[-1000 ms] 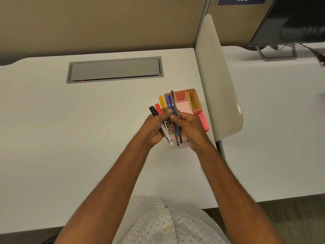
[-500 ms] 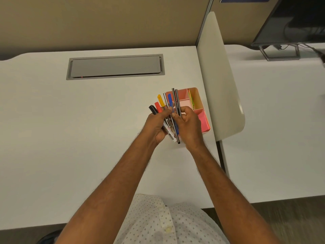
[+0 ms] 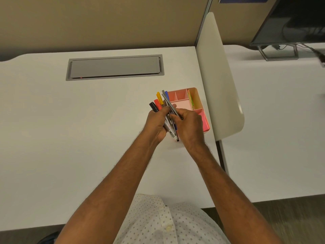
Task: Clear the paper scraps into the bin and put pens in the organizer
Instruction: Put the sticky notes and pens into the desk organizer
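A bundle of several pens and markers (image 3: 164, 105), with black, red, yellow and blue caps fanned upward, is gripped by my left hand (image 3: 157, 123). My right hand (image 3: 189, 126) pinches the grey and black pens on the bundle's right side. Just behind and to the right sits the pink organizer (image 3: 199, 100) with several compartments; thin green and orange slips stand in its right slot. My right hand covers the organizer's near part. No paper scraps or bin are in view.
The white desk (image 3: 70, 131) has a grey cable hatch (image 3: 115, 67) at the back. A beige divider panel (image 3: 218, 76) stands right of the organizer. A monitor (image 3: 295, 22) on a stand sits on the neighbouring desk.
The bundle stays in both hands beside the organizer. My right hand has shifted its fingers along the grey and black pens, tilting them more to the left at the top.
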Tool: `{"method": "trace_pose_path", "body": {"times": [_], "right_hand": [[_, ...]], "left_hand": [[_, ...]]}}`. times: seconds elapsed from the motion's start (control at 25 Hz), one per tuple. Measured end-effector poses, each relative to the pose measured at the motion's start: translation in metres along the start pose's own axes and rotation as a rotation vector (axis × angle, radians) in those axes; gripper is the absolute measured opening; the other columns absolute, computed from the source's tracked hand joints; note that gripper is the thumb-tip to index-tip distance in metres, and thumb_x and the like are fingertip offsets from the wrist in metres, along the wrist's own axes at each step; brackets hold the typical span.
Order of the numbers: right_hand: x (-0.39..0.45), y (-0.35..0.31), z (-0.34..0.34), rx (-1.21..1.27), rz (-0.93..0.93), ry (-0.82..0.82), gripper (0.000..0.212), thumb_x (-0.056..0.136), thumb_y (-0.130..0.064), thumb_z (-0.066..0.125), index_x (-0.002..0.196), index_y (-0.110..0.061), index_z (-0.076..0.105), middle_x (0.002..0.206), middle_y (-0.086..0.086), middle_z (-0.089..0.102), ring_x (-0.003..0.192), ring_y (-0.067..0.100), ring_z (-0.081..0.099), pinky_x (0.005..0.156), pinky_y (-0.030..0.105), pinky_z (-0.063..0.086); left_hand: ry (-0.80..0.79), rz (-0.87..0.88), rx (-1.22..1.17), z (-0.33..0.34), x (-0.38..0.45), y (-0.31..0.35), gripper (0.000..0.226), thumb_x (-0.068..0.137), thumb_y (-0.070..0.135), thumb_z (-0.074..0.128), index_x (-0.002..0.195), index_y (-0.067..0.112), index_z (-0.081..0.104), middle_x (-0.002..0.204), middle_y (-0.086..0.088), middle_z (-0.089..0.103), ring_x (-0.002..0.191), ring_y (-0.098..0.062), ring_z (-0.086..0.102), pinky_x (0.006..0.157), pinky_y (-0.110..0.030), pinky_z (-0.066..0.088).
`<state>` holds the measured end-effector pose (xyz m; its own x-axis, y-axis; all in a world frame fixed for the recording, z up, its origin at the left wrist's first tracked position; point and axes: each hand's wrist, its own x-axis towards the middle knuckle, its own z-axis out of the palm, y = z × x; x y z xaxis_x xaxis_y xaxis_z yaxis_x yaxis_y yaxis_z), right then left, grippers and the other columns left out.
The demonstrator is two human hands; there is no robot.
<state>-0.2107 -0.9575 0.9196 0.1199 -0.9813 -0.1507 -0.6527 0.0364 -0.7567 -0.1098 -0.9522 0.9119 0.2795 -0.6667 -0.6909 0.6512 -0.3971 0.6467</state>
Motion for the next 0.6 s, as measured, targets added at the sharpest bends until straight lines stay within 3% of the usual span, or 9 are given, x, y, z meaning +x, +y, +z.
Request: {"method": "trace_pose_path", "body": {"times": [0.16,0.36,0.6], "right_hand": [[0.003,0.000,0.006,-0.122,0.005,-0.049,0.032,0.098,-0.036,0.060,0.120,-0.017,0.072,0.107,0.004,0.076,0.088,0.022,0.073,0.090,0.040,0.061],[0.009,-0.010,0.010,-0.286,0.011,-0.111,0.033,0.103,-0.031,0.054,0.130,-0.014,0.063,0.117,0.007,0.072,0.097,0.026,0.071,0.091,0.036,0.055],[0.024,-0.011,-0.008,0.061,0.103,-0.182,0.025,0.103,-0.028,0.053,0.113,-0.013,0.071,0.093,0.000,0.074,0.078,0.016,0.072,0.073,0.026,0.059]], "left_hand": [[0.013,-0.015,0.010,0.000,0.005,-0.003,0.007,0.095,0.015,0.066,0.096,0.018,0.072,0.106,-0.010,0.076,0.104,-0.032,0.072,0.098,-0.051,0.055],[0.072,-0.032,-0.017,0.000,0.011,-0.007,0.012,0.092,0.008,0.069,0.100,0.016,0.073,0.097,-0.005,0.076,0.101,-0.030,0.072,0.096,-0.051,0.056],[0.081,-0.011,-0.073,-0.004,0.015,0.004,0.020,0.088,0.008,0.073,0.108,0.009,0.076,0.086,-0.002,0.079,0.090,-0.030,0.075,0.086,-0.049,0.060]]}}
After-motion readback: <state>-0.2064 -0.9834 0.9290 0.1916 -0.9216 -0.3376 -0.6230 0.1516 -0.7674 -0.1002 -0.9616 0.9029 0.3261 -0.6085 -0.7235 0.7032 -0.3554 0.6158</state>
